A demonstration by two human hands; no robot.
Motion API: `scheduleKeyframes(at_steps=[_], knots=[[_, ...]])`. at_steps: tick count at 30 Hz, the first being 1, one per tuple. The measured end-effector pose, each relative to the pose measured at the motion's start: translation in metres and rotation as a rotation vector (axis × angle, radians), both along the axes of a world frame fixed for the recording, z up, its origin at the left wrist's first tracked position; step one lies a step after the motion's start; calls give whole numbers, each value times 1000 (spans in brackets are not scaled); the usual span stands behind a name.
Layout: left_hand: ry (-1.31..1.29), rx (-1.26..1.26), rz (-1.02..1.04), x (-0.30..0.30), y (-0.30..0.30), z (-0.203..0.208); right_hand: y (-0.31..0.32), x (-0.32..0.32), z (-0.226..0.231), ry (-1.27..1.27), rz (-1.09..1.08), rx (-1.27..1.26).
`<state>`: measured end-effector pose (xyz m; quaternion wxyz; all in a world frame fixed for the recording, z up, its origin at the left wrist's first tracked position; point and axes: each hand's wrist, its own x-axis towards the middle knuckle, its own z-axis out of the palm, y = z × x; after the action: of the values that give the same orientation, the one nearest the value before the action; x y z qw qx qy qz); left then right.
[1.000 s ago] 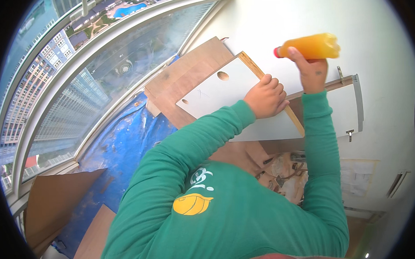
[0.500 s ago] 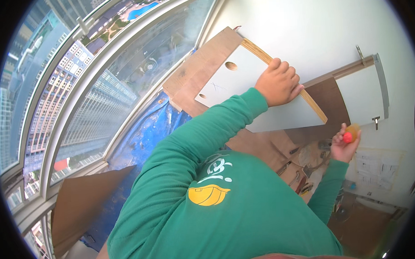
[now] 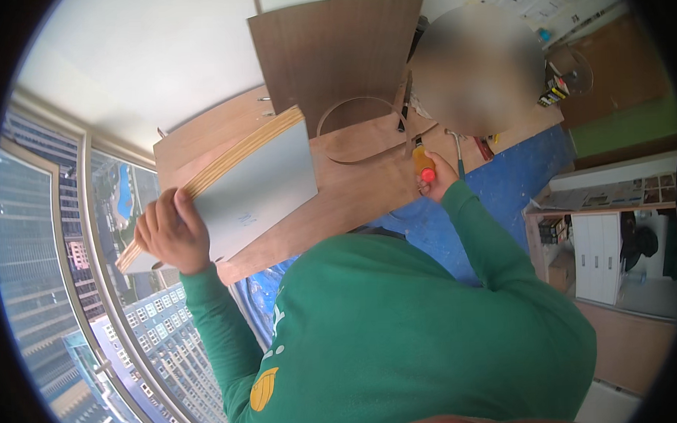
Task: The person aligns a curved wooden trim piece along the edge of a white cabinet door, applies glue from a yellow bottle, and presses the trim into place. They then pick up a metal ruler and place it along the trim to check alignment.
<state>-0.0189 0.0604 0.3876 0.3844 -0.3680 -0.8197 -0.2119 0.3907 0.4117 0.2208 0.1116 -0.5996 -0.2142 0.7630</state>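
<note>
A: Start with the biggest thing.

B: The plywood-topped worktable (image 3: 360, 192), which spreads out behind and to the right of the white-faced plywood panel (image 3: 267, 190). Beyond the panel stands a dark brown board (image 3: 341, 58).

A: And the panel itself?

B: Over the table's left end, near the window, held tilted. The left hand (image 3: 174, 232) is closed around its upper edge. Whether its lower edge rests on the table, I cannot tell.

A: What lies smaller about it?

B: To the panel's right, a thin curled strip (image 3: 367, 163) lies looped on the table. Farther right is a hammer with a green handle (image 3: 460, 159).

A: And the right hand (image 3: 442, 176)?

B: Well to the right of the panel, fingers wrapped around a yellow-orange bottle (image 3: 422, 160). Its red cap (image 3: 428, 175) is on.

A: How far along does this look?

B: My judgement: the panel is cut and marked, with small blue pen marks (image 3: 247, 218) on its face. Its upper edge shows bare plywood layers, nothing covering them where the hand leaves them visible. The strip lies apart, unattached to the panel. What else remains, the view doesn't show.
</note>
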Motion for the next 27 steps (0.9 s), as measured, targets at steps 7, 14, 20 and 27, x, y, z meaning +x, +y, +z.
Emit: scheduleKeyframes(at_steps=[7, 14, 20, 27], knots=[[6, -39, 47, -4, 3, -8, 66, 26, -28, 131, -145, -36], [-14, -55, 113, -4, -2, -14, 175, 22, -70, 147, -153, -36], [-12, -69, 128, 13, -7, -14, 238, -2, -123, 122, -163, -23], [-38, -70, 151, 23, -11, -13, 274, -22, -134, 165, -184, -136]])
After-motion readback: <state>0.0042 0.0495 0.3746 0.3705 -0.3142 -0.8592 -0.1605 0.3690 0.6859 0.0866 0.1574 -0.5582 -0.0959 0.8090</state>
